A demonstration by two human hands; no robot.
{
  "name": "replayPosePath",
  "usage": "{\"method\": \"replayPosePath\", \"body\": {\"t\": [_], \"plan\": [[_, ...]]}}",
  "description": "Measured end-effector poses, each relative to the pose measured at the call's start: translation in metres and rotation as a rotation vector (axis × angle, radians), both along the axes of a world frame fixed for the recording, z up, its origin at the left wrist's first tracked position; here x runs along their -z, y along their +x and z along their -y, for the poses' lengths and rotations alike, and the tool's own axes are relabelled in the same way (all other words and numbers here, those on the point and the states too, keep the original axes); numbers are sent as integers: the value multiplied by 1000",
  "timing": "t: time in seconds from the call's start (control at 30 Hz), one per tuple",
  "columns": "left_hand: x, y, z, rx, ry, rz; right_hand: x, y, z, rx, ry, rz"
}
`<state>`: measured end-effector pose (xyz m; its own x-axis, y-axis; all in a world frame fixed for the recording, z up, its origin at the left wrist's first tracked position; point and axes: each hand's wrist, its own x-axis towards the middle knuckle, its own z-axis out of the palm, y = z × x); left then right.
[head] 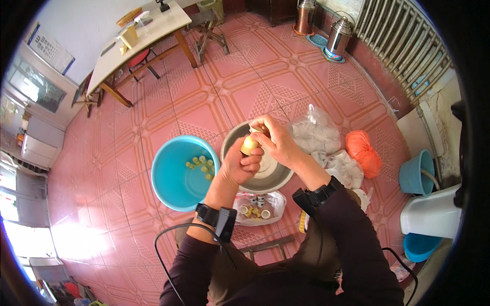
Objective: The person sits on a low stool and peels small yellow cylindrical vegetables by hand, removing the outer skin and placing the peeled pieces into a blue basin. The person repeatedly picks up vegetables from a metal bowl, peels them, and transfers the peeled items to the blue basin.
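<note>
My left hand (239, 162) grips a small rounded yellow piece (250, 145) above a wide grey basin (277, 179). Close against it, my right hand (281, 143) pinches a small cream-coloured piece (257, 129), partly covered by the fingers. Whether the two pieces are joined, I cannot tell. Pale material covers part of the basin's bottom. To the left stands a large blue plastic tub (168, 176), with several small yellow-green pieces (201, 162) at its bottom. Nearer to me, a clear plastic bag (278, 202) holds small white cups (265, 214) and yellow bits (252, 211).
Right of the basin sit a clear bag of white items (316, 132), crumpled bags (346, 166) and an orange tied bag (363, 155). A blue bucket (411, 174) stands farther right. A long table (153, 32) is at the upper left, metal flasks (337, 36) at the upper right.
</note>
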<state>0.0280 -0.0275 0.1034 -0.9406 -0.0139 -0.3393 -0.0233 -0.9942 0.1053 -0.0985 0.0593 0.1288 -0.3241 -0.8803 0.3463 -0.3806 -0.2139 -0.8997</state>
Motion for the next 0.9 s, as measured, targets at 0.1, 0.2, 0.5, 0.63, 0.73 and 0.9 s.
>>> {"method": "replayPosePath", "body": {"t": [0.1,0.2,0.5,0.63,0.73,0.9], "plan": [[-3,-4,-8,-49,-300,131,5,-2,2,92,-53,-163],[-5,-8,-24,-255,-889,386,9,-4,4,187,-36,-355],[-2,-3,-14,-329,-802,269,12,-6,4,132,-9,-296],[-4,-1,-6,-306,-631,196,12,-2,3,81,-41,60],[-8,-2,-11,-273,-702,236,11,-5,0,82,78,139],[-14,-4,-21,-121,-934,221,8,-8,2,274,49,-373]]}}
